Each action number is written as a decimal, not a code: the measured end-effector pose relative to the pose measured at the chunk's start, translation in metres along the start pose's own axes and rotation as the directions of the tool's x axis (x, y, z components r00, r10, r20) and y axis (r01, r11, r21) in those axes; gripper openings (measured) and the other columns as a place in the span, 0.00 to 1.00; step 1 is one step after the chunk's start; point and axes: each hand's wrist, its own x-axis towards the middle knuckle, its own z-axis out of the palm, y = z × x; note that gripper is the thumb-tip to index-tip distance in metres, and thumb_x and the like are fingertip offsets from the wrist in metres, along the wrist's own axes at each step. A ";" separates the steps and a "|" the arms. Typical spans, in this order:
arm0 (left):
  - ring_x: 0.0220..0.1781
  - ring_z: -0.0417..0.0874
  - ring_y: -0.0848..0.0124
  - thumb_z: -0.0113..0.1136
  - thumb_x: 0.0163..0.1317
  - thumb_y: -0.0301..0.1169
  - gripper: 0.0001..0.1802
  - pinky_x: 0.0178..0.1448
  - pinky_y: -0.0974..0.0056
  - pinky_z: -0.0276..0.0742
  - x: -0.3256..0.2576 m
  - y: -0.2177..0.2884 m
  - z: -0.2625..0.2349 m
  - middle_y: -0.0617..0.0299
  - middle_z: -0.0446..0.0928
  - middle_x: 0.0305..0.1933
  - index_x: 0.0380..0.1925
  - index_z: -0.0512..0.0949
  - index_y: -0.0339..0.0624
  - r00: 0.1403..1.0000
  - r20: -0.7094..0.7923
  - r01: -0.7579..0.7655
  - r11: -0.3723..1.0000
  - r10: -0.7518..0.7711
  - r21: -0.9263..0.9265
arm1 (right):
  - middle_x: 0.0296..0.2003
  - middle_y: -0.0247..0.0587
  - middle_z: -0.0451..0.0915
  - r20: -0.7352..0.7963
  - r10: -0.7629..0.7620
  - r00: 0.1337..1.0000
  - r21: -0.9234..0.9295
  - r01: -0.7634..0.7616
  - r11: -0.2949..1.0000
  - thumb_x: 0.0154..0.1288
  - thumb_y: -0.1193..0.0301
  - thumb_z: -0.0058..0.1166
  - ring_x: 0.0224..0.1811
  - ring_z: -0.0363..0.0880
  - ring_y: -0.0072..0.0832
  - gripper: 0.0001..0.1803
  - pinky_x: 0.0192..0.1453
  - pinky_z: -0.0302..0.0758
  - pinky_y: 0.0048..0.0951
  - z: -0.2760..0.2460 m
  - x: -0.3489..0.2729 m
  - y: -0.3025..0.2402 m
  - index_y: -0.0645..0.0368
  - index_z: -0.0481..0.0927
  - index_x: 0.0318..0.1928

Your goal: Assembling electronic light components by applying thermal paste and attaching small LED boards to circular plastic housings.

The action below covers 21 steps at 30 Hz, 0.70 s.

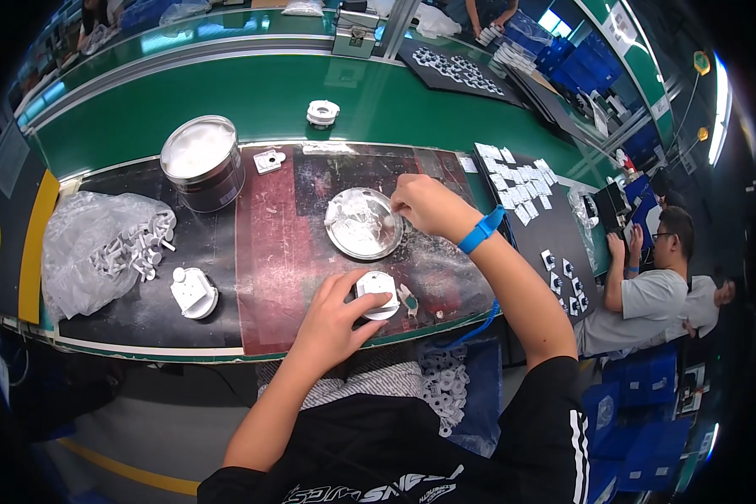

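Note:
My left hand (334,317) is closed around a white plastic part (373,286) standing on the mat near the table's front edge, thumb and fingers at its sides. Just beyond it lies a round metal lid (363,225) with whitish paste smeared inside. At the lid's right rim, my right hand (428,207) has its fingertips pinched together; whatever is between them is hidden. A blue band (482,230) circles that wrist.
Left of the lid stands a big tin (213,191). A plastic bag (88,239) spills white pegs (149,244) near another white part (194,294). To the right, a dark board (554,231) carries small pieces. A co-worker (647,290) sits beyond it.

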 end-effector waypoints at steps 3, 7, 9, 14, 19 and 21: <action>0.66 0.77 0.49 0.79 0.53 0.31 0.21 0.68 0.50 0.76 0.000 0.000 0.000 0.52 0.77 0.66 0.49 0.88 0.51 1.000 0.000 -0.001 1.000 0.001 0.003 | 0.37 0.50 0.83 0.003 -0.006 1.000 -0.004 0.006 1.000 0.58 0.80 0.63 0.46 0.84 0.50 0.03 0.52 0.82 0.45 0.000 0.000 0.001 0.63 0.87 0.33; 0.66 0.77 0.49 0.79 0.53 0.31 0.21 0.68 0.50 0.76 0.001 0.000 0.000 0.51 0.77 0.66 0.49 0.88 0.51 1.000 0.001 0.001 1.000 -0.001 0.001 | 0.37 0.50 0.83 0.012 -0.027 1.000 -0.038 0.027 0.999 0.58 0.80 0.62 0.45 0.84 0.50 0.04 0.52 0.82 0.46 -0.002 -0.001 0.001 0.62 0.87 0.35; 0.66 0.77 0.49 0.79 0.53 0.31 0.21 0.68 0.50 0.76 0.001 -0.001 0.000 0.51 0.77 0.66 0.49 0.88 0.51 1.000 0.000 0.000 1.000 0.000 -0.001 | 0.37 0.50 0.83 -0.012 0.008 1.000 -0.036 -0.008 0.999 0.58 0.80 0.62 0.44 0.84 0.49 0.07 0.51 0.81 0.46 -0.006 -0.002 -0.006 0.61 0.87 0.38; 0.66 0.76 0.50 0.77 0.55 0.32 0.20 0.68 0.50 0.75 -0.001 -0.002 0.000 0.53 0.75 0.67 0.50 0.87 0.54 1.000 0.008 0.000 1.000 0.000 -0.001 | 0.31 0.39 0.80 -0.191 0.218 0.957 0.268 -0.163 0.950 0.65 0.81 0.62 0.30 0.76 0.27 0.19 0.39 0.76 0.31 -0.015 -0.009 -0.011 0.58 0.86 0.56; 0.67 0.75 0.50 0.77 0.56 0.33 0.21 0.68 0.49 0.75 -0.003 -0.003 0.002 0.54 0.75 0.68 0.51 0.87 0.55 1.000 0.022 0.009 1.000 -0.009 -0.015 | 0.34 0.26 0.81 -0.075 0.482 0.873 0.881 -0.169 0.442 0.73 0.74 0.62 0.32 0.76 0.14 0.15 0.37 0.74 0.20 0.005 -0.045 -0.005 0.61 0.86 0.58; 0.67 0.75 0.51 0.77 0.56 0.33 0.21 0.69 0.48 0.74 0.000 -0.002 0.002 0.54 0.74 0.68 0.52 0.87 0.56 1.000 0.014 0.017 1.000 -0.017 -0.008 | 0.35 0.27 0.83 -0.010 0.514 0.858 0.964 -0.129 0.234 0.73 0.73 0.64 0.33 0.78 0.14 0.16 0.37 0.75 0.19 0.009 -0.059 -0.015 0.61 0.84 0.58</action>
